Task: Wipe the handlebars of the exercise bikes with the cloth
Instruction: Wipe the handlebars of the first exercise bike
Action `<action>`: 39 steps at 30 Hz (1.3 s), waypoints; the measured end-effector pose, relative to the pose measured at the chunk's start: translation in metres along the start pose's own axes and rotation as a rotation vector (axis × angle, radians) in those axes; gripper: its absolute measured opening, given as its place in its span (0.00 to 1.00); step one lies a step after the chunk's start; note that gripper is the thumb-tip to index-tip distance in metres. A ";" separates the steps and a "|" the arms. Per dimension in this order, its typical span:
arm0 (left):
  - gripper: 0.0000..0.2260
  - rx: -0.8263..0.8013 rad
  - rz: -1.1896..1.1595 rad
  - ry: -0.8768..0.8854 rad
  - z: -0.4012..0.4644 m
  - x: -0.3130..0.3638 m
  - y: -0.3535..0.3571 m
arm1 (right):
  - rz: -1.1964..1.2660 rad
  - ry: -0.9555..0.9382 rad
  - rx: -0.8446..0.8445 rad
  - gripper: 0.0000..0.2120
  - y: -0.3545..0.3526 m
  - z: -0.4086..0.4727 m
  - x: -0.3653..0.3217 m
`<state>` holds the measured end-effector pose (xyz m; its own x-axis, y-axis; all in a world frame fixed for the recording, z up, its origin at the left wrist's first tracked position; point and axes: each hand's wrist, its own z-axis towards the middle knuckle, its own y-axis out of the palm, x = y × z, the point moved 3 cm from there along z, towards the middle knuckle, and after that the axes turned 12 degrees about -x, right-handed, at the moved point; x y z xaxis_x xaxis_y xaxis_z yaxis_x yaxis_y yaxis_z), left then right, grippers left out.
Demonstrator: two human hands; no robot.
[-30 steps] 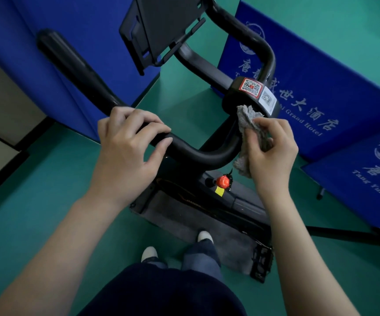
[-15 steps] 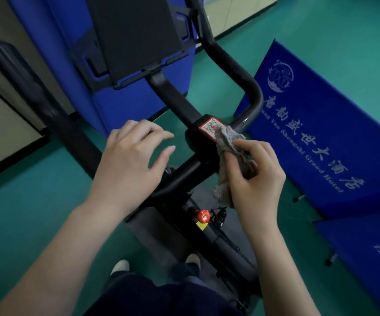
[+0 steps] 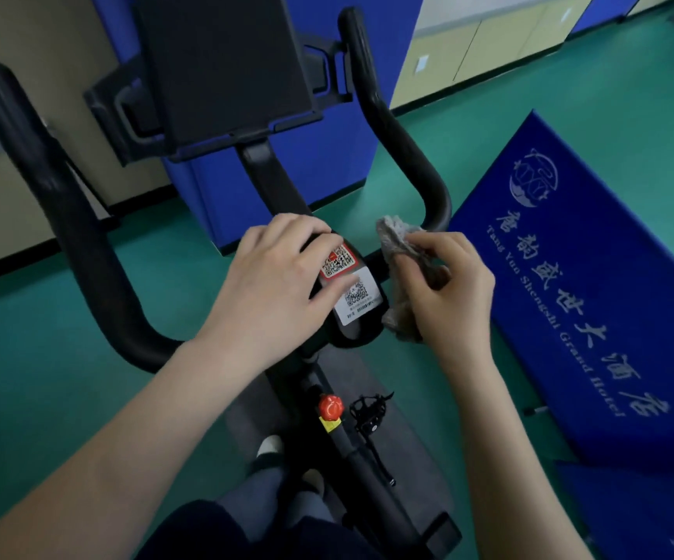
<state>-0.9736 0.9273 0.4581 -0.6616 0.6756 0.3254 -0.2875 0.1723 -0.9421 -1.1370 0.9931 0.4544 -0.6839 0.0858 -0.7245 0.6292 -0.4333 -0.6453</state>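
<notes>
One head-worn wide-angle view — looking steeply down and forward, close over the handlebars [image 3: 392, 127] — no second view.

Just right of the right hand [image 3: 444, 293], on a blue banner [image 3: 594, 284]: white Chinese characters and, beside them, "Tang Yun Shengshi Grand Hotel", under a round white emblem. Between both hands, on the black centre pad [image 3: 357, 317] of the handlebars, partly under the left hand [image 3: 270, 284]: a red-edged QR sticker [image 3: 338, 261] and a white QR sticker [image 3: 357, 295] with barcode, print too small to read.
</notes>
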 end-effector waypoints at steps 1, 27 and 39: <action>0.23 -0.012 -0.003 -0.001 0.004 -0.001 0.002 | -0.007 -0.019 -0.018 0.06 0.004 0.004 -0.001; 0.19 -0.158 -0.065 -0.047 0.050 0.024 0.021 | -0.052 -0.056 0.040 0.06 -0.008 0.025 0.034; 0.22 -0.038 -0.064 -0.207 0.036 0.032 0.024 | -0.073 -0.056 -0.133 0.07 -0.028 0.062 0.042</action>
<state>-1.0269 0.9270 0.4491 -0.7720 0.5017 0.3902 -0.3095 0.2394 -0.9202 -1.2060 0.9535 0.4564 -0.7470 0.0611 -0.6620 0.6176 -0.3048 -0.7250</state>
